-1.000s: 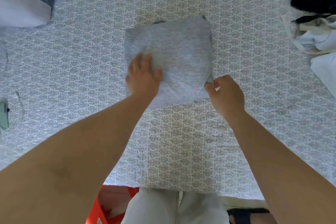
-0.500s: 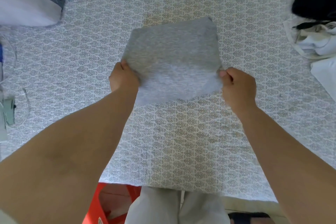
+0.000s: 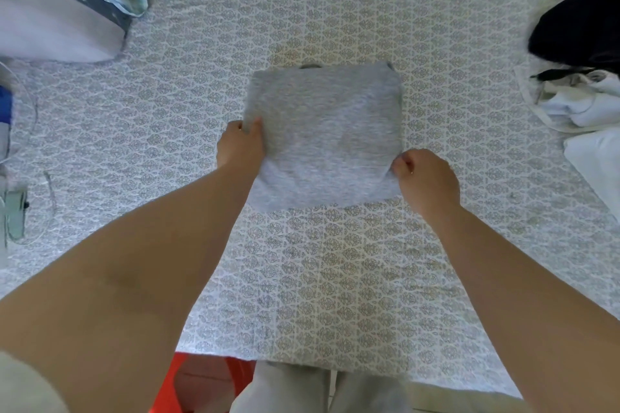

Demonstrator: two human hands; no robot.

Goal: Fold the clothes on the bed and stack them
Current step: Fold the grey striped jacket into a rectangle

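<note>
In the middle of the bed (image 3: 335,278), on its patterned cover, lies the folded grey garment (image 3: 323,134), a near-square pad. Your left hand (image 3: 240,144) has its grip pinched on the garment's left edge, thumb on top. Your right hand (image 3: 426,178) grips the near right corner, fingers curled round the cloth. At the right edge of the bed lie a black garment (image 3: 577,27) and white clothes (image 3: 577,104), unfolded
</note>
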